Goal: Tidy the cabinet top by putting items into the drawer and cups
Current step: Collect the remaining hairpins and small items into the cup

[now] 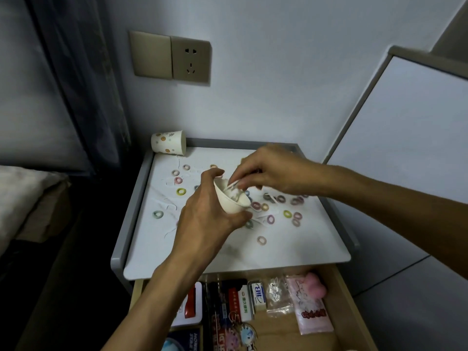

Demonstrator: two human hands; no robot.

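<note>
My left hand [205, 214] grips a white paper cup [231, 198], tilted with its mouth facing up and right, above the white cabinet top [228, 252]. My right hand [273, 171] hovers at the cup's mouth and pinches thin white floss picks [234, 184] that reach into the cup. Several small coloured hair rings [287, 214] and white floss picks [169, 183] lie scattered over the top. A second paper cup [168, 142] with coloured dots lies on its side at the back left corner. The drawer [347, 300] below stands pulled out.
The drawer holds small boxes, an eraser [258, 292], plastic bags [311, 307], keychains [243, 333] and a pink squishy toy [315, 287]. A raised grey rim [131, 206] borders the top. A wall socket [190, 60] is behind, a curtain and bed to the left, a white cabinet to the right.
</note>
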